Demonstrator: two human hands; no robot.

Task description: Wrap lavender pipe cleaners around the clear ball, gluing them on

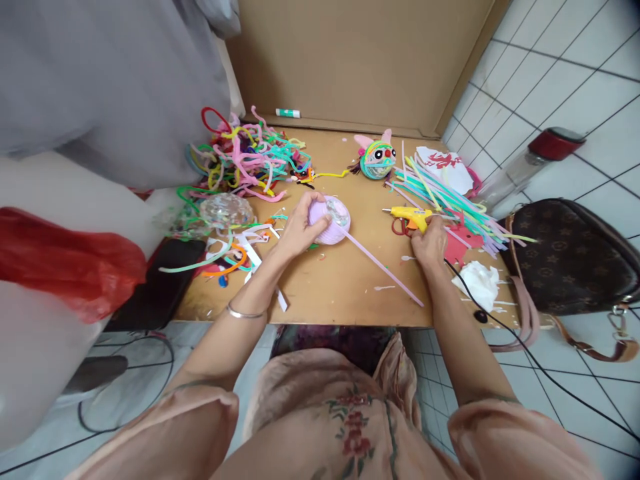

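My left hand (306, 225) is closed around a round ball wrapped in lilac pipe cleaner (336, 232), with a clear patch showing on its upper face. One loose pipe cleaner end (385, 269) sticks out from it toward the lower right. To the right, my right hand (429, 241) grips the handle of a yellow glue gun (413, 215), its nozzle pointing left toward the ball but apart from it. Red-handled scissors (399, 227) lie partly hidden beneath the glue gun. Behind stands a finished-looking ball animal (377, 159) with pink ears, eyes and a red nose.
A tangled heap of pipe cleaners (245, 157) and a clear plastic ball (227, 211) lie on the left. Straight pipe cleaners (445, 197), crumpled tissue (479, 285) and a brown handbag (575, 257) are on the right. A black cord (530, 353) trails off the table's right side.
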